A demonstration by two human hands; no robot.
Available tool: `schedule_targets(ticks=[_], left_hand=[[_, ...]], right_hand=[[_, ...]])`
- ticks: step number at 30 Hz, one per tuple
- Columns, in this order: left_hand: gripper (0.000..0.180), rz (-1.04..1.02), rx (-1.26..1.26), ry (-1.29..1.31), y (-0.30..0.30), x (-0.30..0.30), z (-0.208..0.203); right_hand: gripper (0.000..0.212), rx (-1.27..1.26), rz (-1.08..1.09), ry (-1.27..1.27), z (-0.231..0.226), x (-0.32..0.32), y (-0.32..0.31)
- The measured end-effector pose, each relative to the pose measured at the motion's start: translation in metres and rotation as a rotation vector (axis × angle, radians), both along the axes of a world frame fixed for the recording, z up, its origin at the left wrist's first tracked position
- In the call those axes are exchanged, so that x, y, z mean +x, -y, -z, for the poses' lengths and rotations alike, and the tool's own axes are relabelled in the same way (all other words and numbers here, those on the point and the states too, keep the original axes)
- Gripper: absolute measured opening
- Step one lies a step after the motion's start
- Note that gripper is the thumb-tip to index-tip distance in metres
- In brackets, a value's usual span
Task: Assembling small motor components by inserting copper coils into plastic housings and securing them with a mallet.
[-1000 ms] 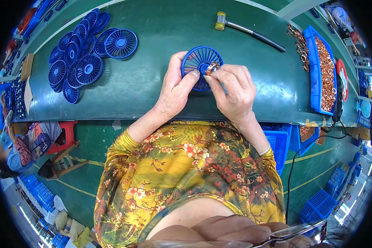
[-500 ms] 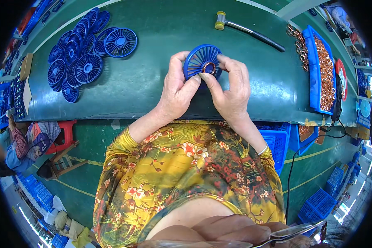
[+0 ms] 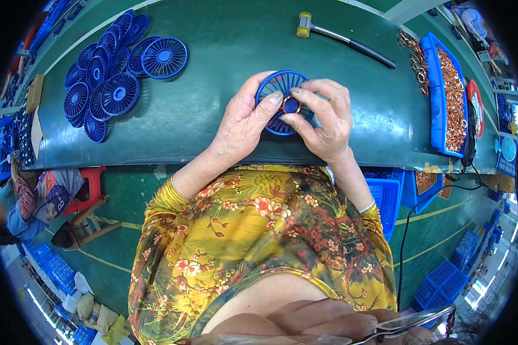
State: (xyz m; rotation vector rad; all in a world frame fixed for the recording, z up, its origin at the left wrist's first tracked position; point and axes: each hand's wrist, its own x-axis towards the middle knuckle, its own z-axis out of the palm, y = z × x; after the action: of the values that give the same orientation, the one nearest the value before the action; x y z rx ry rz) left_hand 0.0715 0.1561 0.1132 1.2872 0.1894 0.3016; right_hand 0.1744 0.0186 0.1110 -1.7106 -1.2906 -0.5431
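Between my hands, above the green table, is a round blue spoked plastic wheel (image 3: pixel 278 82), tilted toward me. My left hand (image 3: pixel 240 119) is closed on its left rim, with the thumb laid over the spokes close to the hub. A copper-coloured ring (image 3: pixel 292 113) sits at the wheel's hub. My right hand (image 3: pixel 330 122) pinches this ring, index finger at its upper edge and thumb at its lower edge. Whether the ring is fully seated on the hub I cannot tell. My right fingers cover part of the wheel's right side.
Several blue spoked wheels (image 3: pixel 120 93) lie heaped at the left of the table. A hammer (image 3: pixel 351 42) with a yellowish head rests at the back right. A blue tray (image 3: pixel 435 95) holds copper rings, with loose rings (image 3: pixel 418 70) beside it. A person's arm (image 3: pixel 21 183) shows far left.
The wheel has tipped to face me more and come slightly nearer. My right fingers have moved from the wheel's right edge onto the ring, and my left thumb has shifted up.
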Motion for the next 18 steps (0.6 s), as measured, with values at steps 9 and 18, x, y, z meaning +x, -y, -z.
schedule_targets(ticks=[9, 18], left_hand=[[0.039, -0.136, 0.548, 0.167, 0.004, 0.002, -0.004], [0.029, -0.085, 0.912, 0.156, -0.006, 0.009, 0.009]], right_hand=[[0.020, -0.091, 0.011, -0.105, 0.004, -0.011, 0.004], [0.009, -0.098, -0.188, -0.890, -0.004, -0.024, 0.008]])
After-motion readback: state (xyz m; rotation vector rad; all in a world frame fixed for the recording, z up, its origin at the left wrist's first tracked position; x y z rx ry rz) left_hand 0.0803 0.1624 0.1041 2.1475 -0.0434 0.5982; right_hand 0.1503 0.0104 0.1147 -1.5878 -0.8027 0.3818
